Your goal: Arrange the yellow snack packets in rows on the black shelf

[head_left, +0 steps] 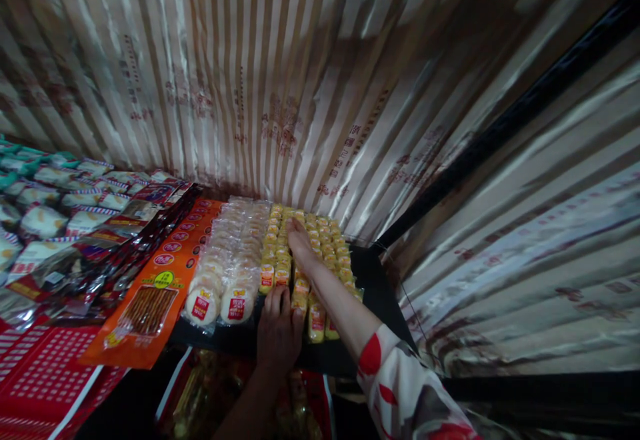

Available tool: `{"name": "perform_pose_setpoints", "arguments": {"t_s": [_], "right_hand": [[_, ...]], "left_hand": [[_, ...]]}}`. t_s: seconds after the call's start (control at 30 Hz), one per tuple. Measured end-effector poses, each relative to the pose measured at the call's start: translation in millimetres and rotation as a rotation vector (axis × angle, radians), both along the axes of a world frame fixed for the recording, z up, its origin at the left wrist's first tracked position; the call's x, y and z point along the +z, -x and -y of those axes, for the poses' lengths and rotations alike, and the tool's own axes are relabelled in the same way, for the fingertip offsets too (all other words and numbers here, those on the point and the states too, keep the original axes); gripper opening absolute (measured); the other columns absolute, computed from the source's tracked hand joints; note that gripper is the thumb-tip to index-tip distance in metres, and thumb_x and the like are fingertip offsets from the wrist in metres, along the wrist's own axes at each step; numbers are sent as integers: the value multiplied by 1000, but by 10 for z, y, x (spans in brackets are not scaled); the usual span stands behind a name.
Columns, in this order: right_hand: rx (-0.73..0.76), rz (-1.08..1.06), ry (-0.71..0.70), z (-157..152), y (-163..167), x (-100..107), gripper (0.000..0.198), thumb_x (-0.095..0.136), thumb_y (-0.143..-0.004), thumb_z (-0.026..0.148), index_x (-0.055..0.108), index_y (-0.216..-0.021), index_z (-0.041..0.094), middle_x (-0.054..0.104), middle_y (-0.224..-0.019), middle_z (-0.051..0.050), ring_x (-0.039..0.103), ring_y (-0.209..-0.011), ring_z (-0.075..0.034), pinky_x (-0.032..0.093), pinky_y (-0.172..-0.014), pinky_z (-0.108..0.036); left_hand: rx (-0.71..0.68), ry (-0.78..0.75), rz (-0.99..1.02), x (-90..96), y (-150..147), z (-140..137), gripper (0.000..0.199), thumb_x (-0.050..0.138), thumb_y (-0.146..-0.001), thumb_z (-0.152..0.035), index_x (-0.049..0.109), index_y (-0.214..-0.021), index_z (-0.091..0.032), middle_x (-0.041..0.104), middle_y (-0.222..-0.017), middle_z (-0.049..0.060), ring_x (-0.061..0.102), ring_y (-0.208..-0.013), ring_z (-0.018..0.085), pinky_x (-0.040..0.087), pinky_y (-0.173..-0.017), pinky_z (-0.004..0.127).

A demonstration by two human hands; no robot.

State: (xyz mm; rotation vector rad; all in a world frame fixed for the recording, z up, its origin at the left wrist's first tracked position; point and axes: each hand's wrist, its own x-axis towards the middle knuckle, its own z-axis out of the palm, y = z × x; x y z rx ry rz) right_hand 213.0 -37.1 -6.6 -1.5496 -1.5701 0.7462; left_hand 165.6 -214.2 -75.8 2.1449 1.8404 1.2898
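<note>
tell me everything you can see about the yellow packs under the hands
The yellow packs are small, glossy, clear-wrapped snacks with yellow contents and red-and-yellow labels. They lie flat in tight rows on a dark shelf, running back to the striped foil wall. White round packs sit alongside. The right hand rests flat on the rows; the left hand touches the front packs.

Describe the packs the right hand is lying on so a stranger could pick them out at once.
Start at the dark shelf under the striped foil wall. The yellow snack packs lie there in rows under the right hand. They are small and yellow, unlike the round white buns beside them.
</note>
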Motion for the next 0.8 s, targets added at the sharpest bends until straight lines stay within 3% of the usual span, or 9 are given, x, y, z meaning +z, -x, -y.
{"name": "perform_pose_setpoints", "arguments": {"t_s": [0.17,0.33,0.53,0.8], "right_hand": [[-115,-57,58,-77,145,-89,59,30,-86,52,39,-134,18,46,-135,-11,31,-133,-22,23,-110,-42],[-199,-134,156,-84,197,-23,61,37,-84,45,35,-135,12,32,-144,-15,26,-135,-26,19,-111,-45],[-215,-30,195,-162,257,31,53,37,-85,42,42,-129,13,34,-143,-15,29,-134,-24,26,-109,-42],[-210,3,179,-357,259,-105,57,34,-85,45,36,-132,12,46,-132,-19,44,-123,-26,36,-101,-46]], "left_hand": [[-5,4,11,15,-3,2,35,39,-89,-24,48,-119,-8,50,-124,17,43,-121,26,43,-97,44],[0,-13,9,-9,-8,0,35,39,-89,-25,48,-119,-9,51,-123,16,44,-121,25,43,-98,45],[1,3,0,-30,-14,-14,36,39,-89,-25,48,-119,-7,51,-123,17,43,-121,25,42,-98,45],[18,-19,-1,-59,-28,-21,36,39,-89,-25,47,-121,-10,50,-126,15,43,-121,25,43,-98,44]]}}
